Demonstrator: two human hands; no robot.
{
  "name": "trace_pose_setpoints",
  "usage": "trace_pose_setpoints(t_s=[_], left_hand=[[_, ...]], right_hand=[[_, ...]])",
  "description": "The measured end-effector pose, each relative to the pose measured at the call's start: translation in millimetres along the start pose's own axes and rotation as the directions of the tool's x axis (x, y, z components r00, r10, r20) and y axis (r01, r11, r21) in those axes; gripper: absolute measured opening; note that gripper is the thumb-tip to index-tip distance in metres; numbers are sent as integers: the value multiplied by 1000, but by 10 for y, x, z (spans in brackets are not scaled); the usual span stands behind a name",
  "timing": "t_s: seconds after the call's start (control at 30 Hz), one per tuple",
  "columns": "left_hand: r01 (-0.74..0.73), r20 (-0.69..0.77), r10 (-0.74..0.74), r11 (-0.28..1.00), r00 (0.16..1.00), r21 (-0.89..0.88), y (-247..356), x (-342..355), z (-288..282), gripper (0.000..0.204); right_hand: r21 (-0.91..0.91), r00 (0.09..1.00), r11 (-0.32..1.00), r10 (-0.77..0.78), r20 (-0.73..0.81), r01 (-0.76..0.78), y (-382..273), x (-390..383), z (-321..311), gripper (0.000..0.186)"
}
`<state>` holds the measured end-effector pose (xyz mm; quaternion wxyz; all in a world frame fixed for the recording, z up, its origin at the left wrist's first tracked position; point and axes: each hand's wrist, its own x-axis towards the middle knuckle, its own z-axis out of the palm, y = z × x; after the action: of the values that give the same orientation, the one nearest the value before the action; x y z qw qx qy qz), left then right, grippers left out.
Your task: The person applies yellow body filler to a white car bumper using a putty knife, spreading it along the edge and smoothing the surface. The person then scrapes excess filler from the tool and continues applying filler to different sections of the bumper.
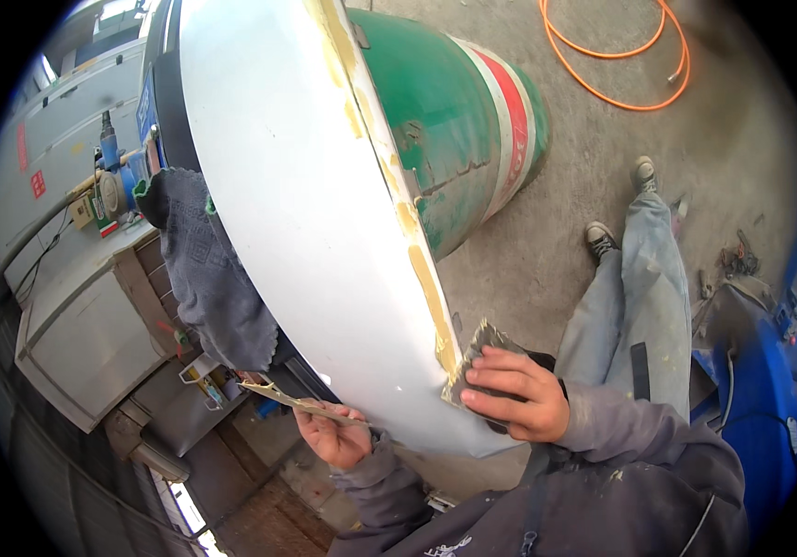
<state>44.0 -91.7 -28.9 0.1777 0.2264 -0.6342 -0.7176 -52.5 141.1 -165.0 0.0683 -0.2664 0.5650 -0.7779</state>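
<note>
Our panel [287,186] is white, patchy yellow putty [429,288] along its right edge; left hand [338,441] pinches strip [274,395], right hand [524,395] grips crusted plate [471,356].

A white, curved, glossy panel [268,167] carried patchy yellowish filler [429,292] along its right edge; a dark, flat, filler-crusted plate [483,342] slanted at that edge's lower end, a thin tan strip [273,395] near the panel's lower left

Cloth [208,274] left of panel [278,167], drum [445,116] right, hose [635,108] farther right
</note>
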Motion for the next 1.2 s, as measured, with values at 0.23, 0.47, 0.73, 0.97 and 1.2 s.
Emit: trace_pose_setpoints(t_s=[0.23,0.47,0.73,0.97,1.2], left_hand=[[8,-159,18,987,987,158,3,-30,56,30],[45,-224,5,976,975,215,-10,-11,64,32],[78,-382,22,967,924,244,3,-28,150,47],[78,-314,5,965,950,251,6,15,197,44],[101,-369,10,954,929,281,9,-15,156,45]], right_hand=[[55,959,982,190,-212,-182,170,1114,-515,51],[-174,943,985,-77,-323,21,330,1670,-292,45],[-159,962,987,-29,-271,-15,336,1366,-432,47],[-153,973,988,-44,-225,10,315,1349,-245,49],[-113,984,993,12,-179,-32,343,1091,-347,51]])
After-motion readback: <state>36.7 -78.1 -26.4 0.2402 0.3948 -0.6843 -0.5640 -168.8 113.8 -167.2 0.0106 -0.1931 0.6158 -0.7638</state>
